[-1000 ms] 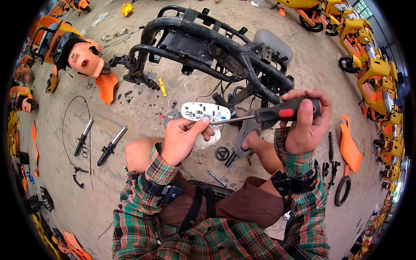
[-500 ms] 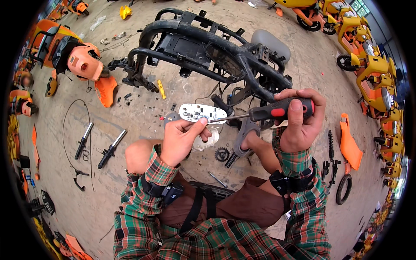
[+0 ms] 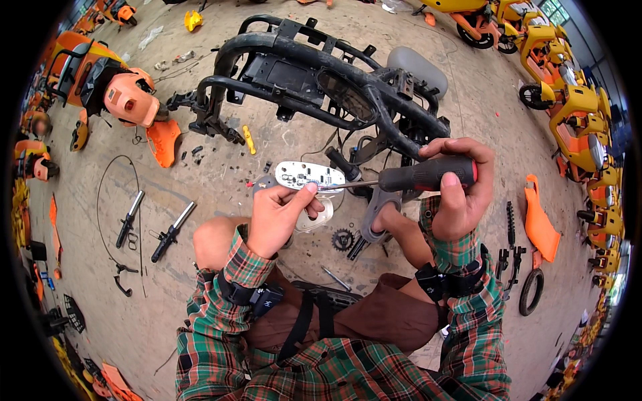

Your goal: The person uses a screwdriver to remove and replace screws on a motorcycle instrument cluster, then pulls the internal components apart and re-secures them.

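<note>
Between the thumb and fingers of my left hand [image 3: 284, 212] is a white oval circuit board [image 3: 294, 171] dotted with small dark components. My right hand [image 3: 465, 194] is wrapped around the dark handle of a screwdriver [image 3: 414, 178]. The thin shaft points left, and its tip meets the board's right part beside my left thumb; the exact contact point is too small to make out. Below the board a pale oval cover [image 3: 321, 217] shows partly behind my left fingers. I cannot tell whether that hand holds the cover too.
A black scooter frame [image 3: 301, 93] lies just ahead. Two shock absorbers [image 3: 172, 230], a cable and small parts lie on the left floor. A sprocket [image 3: 343, 239] sits between my feet. An orange panel [image 3: 540, 224] and a black ring [image 3: 531, 292] are at right; yellow scooters [image 3: 578, 117] line the far right.
The screwdriver has turned about its own axis, so the red patch on its handle no longer faces up. My right hand and the board have shifted slightly left.
</note>
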A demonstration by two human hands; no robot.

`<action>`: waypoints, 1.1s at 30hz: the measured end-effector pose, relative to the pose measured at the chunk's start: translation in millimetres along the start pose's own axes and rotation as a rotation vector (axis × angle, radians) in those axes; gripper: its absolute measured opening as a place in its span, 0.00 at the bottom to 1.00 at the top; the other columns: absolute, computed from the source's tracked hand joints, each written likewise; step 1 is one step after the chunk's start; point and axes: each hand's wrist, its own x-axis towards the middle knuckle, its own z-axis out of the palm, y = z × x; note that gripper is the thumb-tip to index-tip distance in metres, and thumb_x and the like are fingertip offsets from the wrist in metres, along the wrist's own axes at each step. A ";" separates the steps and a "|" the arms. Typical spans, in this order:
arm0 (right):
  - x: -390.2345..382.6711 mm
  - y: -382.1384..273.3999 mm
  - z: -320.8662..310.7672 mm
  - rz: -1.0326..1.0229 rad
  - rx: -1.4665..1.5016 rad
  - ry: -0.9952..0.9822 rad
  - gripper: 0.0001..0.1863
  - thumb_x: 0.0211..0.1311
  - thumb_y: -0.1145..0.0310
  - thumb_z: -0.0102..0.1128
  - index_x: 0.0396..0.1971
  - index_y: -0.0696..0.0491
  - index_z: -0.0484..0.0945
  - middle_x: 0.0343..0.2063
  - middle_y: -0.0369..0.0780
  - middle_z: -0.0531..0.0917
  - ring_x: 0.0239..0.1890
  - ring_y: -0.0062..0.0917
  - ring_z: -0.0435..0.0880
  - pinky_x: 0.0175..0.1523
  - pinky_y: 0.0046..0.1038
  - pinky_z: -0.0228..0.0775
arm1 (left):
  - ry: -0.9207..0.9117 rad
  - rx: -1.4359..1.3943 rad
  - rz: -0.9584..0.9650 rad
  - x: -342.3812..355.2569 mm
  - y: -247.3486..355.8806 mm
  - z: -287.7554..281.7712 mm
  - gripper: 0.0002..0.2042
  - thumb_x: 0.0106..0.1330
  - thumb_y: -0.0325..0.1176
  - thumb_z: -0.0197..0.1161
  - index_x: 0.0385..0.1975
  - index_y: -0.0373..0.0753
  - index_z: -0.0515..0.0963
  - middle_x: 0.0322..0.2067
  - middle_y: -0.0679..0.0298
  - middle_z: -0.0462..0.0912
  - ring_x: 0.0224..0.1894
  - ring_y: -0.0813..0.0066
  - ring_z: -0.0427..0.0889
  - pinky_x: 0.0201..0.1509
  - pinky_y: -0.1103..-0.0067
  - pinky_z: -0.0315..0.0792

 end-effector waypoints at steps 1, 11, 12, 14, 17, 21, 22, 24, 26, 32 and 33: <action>-0.7 -0.8 0.4 0.015 0.028 -0.012 0.18 0.61 0.70 0.51 0.49 0.61 0.67 0.37 0.47 0.81 0.35 0.23 0.80 0.36 0.21 0.75 | 0.004 -0.009 -0.008 0.3 0.7 -0.2 0.14 0.70 0.33 0.62 0.28 0.25 0.82 0.25 0.57 0.85 0.26 0.80 0.81 0.32 0.82 0.74; 0.7 -0.9 3.2 0.081 -0.050 0.000 0.21 0.58 0.77 0.57 0.52 0.62 0.67 0.41 0.49 0.80 0.17 0.16 0.78 0.19 0.16 0.69 | 0.024 -0.025 -0.012 1.2 -5.0 -0.5 0.13 0.70 0.32 0.61 0.32 0.25 0.82 0.25 0.59 0.85 0.26 0.81 0.80 0.31 0.82 0.74; 0.7 -6.8 5.0 0.096 -0.030 -0.007 0.21 0.58 0.77 0.57 0.52 0.62 0.67 0.41 0.50 0.81 0.16 0.16 0.77 0.18 0.16 0.69 | 0.027 -0.035 -0.001 0.9 -5.8 -0.4 0.12 0.70 0.32 0.61 0.33 0.25 0.82 0.25 0.59 0.85 0.26 0.81 0.80 0.31 0.82 0.74; 0.8 -10.5 5.4 0.100 -0.021 -0.022 0.22 0.57 0.78 0.56 0.53 0.62 0.67 0.42 0.50 0.81 0.14 0.16 0.76 0.18 0.16 0.69 | 0.028 -0.046 0.003 0.9 -6.2 -0.1 0.11 0.70 0.31 0.60 0.36 0.26 0.82 0.26 0.60 0.85 0.26 0.82 0.80 0.31 0.82 0.74; 1.8 -10.5 4.4 0.075 -0.049 -0.044 0.23 0.56 0.79 0.56 0.53 0.62 0.67 0.42 0.51 0.80 0.13 0.15 0.76 0.18 0.16 0.69 | 0.026 -0.044 -0.002 1.2 -6.3 0.2 0.11 0.70 0.30 0.60 0.39 0.26 0.81 0.26 0.61 0.85 0.26 0.83 0.79 0.31 0.83 0.74; 1.7 -9.6 4.0 0.053 -0.061 -0.057 0.23 0.55 0.79 0.56 0.53 0.63 0.66 0.42 0.51 0.80 0.14 0.14 0.76 0.19 0.16 0.69 | 0.037 -0.018 0.000 0.6 -4.9 1.0 0.11 0.70 0.31 0.60 0.40 0.27 0.81 0.26 0.62 0.85 0.26 0.84 0.79 0.31 0.83 0.74; 1.7 -9.2 3.9 0.048 -0.060 -0.059 0.23 0.55 0.79 0.56 0.53 0.63 0.66 0.42 0.51 0.80 0.14 0.14 0.76 0.19 0.16 0.70 | 0.042 -0.010 -0.006 0.3 -3.9 1.6 0.11 0.70 0.31 0.60 0.41 0.27 0.81 0.26 0.62 0.85 0.26 0.84 0.79 0.31 0.83 0.74; 1.5 -8.2 3.8 0.040 -0.057 -0.064 0.23 0.55 0.79 0.56 0.53 0.63 0.66 0.42 0.51 0.80 0.15 0.13 0.76 0.19 0.16 0.70 | 0.043 0.011 -0.002 0.3 -4.8 1.2 0.11 0.70 0.31 0.60 0.42 0.27 0.81 0.26 0.63 0.85 0.26 0.84 0.79 0.31 0.83 0.74; 1.3 -7.9 3.6 0.040 -0.052 -0.069 0.23 0.55 0.78 0.56 0.53 0.63 0.66 0.42 0.51 0.80 0.15 0.13 0.76 0.19 0.16 0.70 | 0.048 0.026 -0.005 -0.1 -4.7 0.8 0.11 0.70 0.31 0.60 0.42 0.28 0.81 0.26 0.63 0.85 0.26 0.84 0.79 0.31 0.83 0.74; -0.2 -7.6 1.8 0.052 -0.055 -0.086 0.24 0.56 0.77 0.57 0.53 0.63 0.66 0.41 0.50 0.80 0.15 0.13 0.75 0.18 0.16 0.69 | 0.064 0.040 -0.012 -0.6 -4.2 1.4 0.11 0.70 0.31 0.61 0.42 0.28 0.81 0.26 0.63 0.85 0.26 0.84 0.79 0.30 0.83 0.74; -0.2 -8.3 1.6 0.053 -0.054 -0.089 0.24 0.56 0.76 0.57 0.53 0.63 0.66 0.41 0.49 0.80 0.15 0.13 0.75 0.18 0.16 0.69 | 0.059 0.048 0.005 -0.3 -4.7 1.3 0.11 0.70 0.31 0.61 0.42 0.28 0.81 0.26 0.63 0.85 0.26 0.84 0.79 0.30 0.83 0.74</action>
